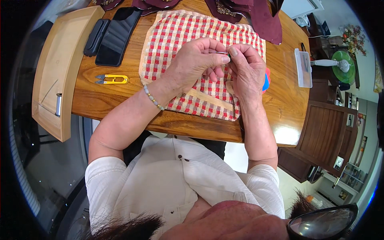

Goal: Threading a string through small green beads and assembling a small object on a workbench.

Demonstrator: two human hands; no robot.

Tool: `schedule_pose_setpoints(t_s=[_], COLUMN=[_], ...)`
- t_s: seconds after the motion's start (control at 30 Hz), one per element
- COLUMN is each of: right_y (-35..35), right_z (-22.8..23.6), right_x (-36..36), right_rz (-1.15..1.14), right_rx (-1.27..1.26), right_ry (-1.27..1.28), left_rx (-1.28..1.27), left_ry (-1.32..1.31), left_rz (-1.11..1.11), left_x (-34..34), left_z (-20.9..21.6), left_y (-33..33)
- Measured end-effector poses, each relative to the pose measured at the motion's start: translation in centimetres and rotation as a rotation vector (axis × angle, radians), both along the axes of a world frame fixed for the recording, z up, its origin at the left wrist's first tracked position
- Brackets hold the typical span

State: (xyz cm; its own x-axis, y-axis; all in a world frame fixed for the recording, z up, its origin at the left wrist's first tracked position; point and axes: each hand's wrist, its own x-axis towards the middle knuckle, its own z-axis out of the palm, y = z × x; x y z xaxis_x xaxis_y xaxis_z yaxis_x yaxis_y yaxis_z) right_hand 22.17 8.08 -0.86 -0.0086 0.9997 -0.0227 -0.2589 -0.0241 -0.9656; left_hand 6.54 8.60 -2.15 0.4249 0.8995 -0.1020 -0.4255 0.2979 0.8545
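Hands [224,66] pinching needle [218,53] over checked cloth [172,32]

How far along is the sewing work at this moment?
Early. Laid out: the checked cloth on the table, yellow thread snips beside it. In hand: the left hand and right hand pinch a thin needle between fingertips, apparently threading it. Left: no stitching shows on the cloth.
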Motion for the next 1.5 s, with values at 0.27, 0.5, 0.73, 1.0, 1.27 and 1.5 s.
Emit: schedule_pose_setpoints(t_s=[0.27, 0.5, 0.73, 1.0, 1.27, 1.5], right_y=[0.3, 0.3, 0.2, 0.2, 0.1, 0.3], right_z=[-0.1, 0.0, -0.1, 0.2, 0.2, 0.0], right_x=[0.1, 0.1, -0.6, -0.1, -0.2, -0.1], right_rz=[0.019, 0.069, -0.004, 0.089, 0.059, 0.052], right_rx=[-0.014, -0.062, -0.028, -0.060, -0.040, -0.035], right_ry=[0.134, 0.260, 0.152, 0.183, 0.106, 0.121], left_rx=[-0.086, -0.027, 0.074, 0.077, 0.068, 0.063], left_ry=[-0.215, -0.031, 0.139, 0.193, 0.208, 0.165], left_rz=[-0.008, 0.018, 0.089, 0.157, 0.165, 0.159], left_x=[-0.5, 0.0, 0.6, 0.4, 0.3, 0.3], left_z=[0.5, 0.1, 0.7, 0.8, 0.7, 0.6], left_y=[0.5, -0.1, -0.6, -0.6, -0.6, -0.6])
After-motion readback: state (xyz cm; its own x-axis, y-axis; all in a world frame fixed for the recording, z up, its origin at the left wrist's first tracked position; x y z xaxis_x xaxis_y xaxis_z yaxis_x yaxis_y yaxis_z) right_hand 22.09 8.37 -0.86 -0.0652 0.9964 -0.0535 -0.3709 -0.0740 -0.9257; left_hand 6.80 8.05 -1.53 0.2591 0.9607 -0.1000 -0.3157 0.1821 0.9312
